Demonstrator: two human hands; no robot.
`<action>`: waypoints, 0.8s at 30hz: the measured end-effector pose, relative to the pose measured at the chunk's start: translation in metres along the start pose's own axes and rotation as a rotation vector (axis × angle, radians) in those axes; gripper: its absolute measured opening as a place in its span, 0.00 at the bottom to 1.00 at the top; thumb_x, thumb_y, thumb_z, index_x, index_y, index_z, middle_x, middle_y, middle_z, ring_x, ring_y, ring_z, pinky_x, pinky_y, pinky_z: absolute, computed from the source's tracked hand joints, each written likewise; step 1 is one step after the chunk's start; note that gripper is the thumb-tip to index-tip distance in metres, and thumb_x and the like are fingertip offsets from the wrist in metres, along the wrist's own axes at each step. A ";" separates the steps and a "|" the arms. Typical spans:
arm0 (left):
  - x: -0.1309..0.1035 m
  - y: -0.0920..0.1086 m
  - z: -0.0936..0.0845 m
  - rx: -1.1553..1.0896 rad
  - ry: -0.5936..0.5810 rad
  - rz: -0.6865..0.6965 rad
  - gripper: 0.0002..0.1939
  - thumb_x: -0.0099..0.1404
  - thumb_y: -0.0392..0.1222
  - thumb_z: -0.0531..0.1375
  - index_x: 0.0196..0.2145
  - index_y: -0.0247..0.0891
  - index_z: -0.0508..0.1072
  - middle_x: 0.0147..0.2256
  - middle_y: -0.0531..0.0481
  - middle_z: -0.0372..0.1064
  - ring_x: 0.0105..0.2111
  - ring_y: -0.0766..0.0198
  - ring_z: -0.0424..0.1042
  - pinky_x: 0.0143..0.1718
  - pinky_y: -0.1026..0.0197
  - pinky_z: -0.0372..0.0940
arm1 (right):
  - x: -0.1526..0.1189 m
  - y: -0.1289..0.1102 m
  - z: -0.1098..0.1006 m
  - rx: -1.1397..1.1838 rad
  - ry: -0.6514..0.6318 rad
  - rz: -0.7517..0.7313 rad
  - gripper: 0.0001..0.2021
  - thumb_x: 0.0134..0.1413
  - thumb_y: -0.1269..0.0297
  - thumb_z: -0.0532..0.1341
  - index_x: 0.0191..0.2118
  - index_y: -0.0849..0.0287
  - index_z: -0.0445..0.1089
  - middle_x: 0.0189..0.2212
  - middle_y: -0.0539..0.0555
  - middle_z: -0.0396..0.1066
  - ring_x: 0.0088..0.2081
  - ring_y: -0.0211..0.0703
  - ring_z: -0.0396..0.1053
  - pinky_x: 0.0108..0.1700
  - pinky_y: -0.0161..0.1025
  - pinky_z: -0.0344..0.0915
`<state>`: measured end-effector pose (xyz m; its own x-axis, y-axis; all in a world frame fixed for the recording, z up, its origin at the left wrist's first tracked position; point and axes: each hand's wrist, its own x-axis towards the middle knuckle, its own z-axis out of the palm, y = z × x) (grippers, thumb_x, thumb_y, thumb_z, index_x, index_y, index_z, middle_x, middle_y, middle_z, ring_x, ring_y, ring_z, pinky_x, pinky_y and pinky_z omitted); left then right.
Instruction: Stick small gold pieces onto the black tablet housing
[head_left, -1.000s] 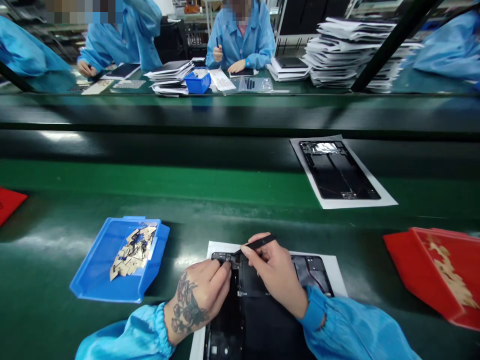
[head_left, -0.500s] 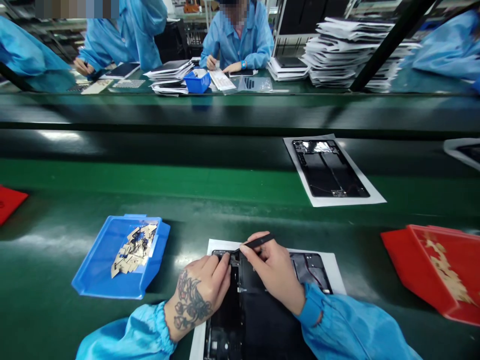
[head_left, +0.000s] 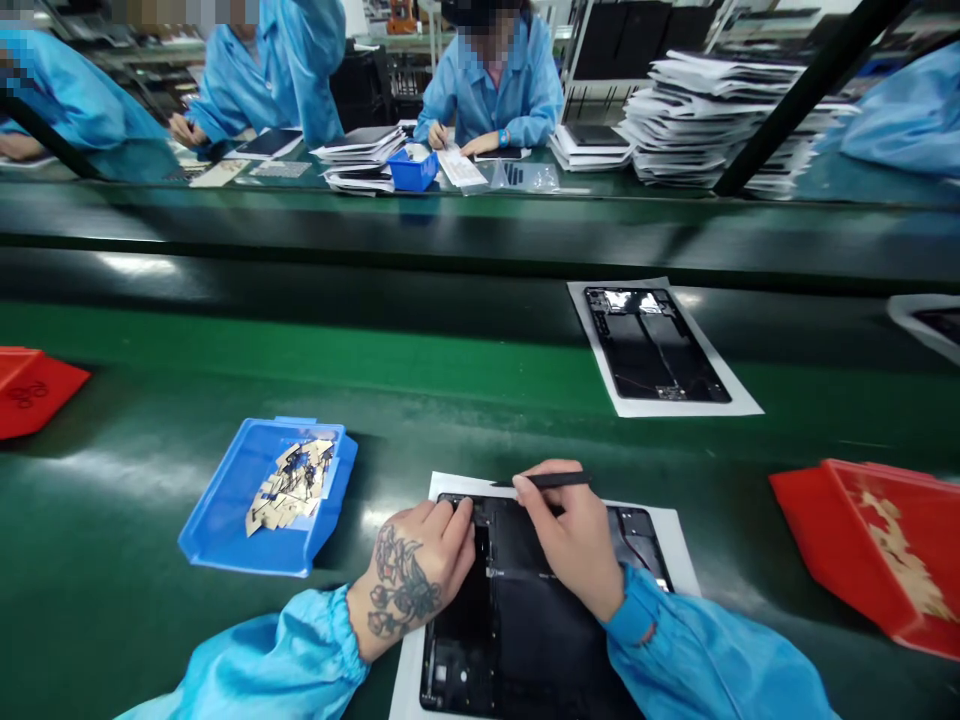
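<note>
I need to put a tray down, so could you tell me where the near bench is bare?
Bare green bench lies left of the blue plastic tray, and between the white sheet and the red tray. Both hands crowd the black panel.

Beyond the hands runs a glossy green conveyor belt (head_left: 420, 370); past it, a green workbench (head_left: 480, 215) carries stacked white trays (head_left: 720, 110).
</note>
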<state>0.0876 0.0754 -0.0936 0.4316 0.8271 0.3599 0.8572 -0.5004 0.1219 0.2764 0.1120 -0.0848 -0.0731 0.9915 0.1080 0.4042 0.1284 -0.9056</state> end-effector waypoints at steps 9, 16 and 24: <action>0.002 -0.001 -0.002 -0.015 -0.022 0.005 0.14 0.64 0.38 0.54 0.45 0.30 0.70 0.27 0.49 0.67 0.25 0.59 0.68 0.21 0.57 0.62 | -0.001 -0.005 -0.003 0.053 -0.043 -0.049 0.09 0.59 0.58 0.60 0.35 0.57 0.65 0.32 0.53 0.69 0.30 0.40 0.72 0.33 0.35 0.70; 0.003 0.000 -0.003 -0.049 -0.015 -0.006 0.14 0.64 0.41 0.55 0.45 0.31 0.70 0.26 0.49 0.67 0.25 0.60 0.69 0.22 0.59 0.62 | -0.001 -0.005 0.000 0.064 -0.059 0.029 0.08 0.59 0.58 0.59 0.36 0.57 0.64 0.29 0.51 0.69 0.28 0.40 0.72 0.31 0.35 0.69; 0.001 0.001 -0.002 -0.044 -0.003 -0.023 0.16 0.66 0.45 0.54 0.45 0.31 0.70 0.27 0.47 0.68 0.26 0.60 0.69 0.25 0.59 0.64 | 0.000 0.001 0.002 0.088 -0.045 0.125 0.10 0.58 0.57 0.59 0.36 0.57 0.62 0.28 0.50 0.68 0.27 0.41 0.72 0.30 0.36 0.68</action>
<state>0.0881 0.0753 -0.0908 0.4126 0.8395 0.3535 0.8538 -0.4917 0.1713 0.2748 0.1125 -0.0865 -0.0689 0.9973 -0.0251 0.3316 -0.0009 -0.9434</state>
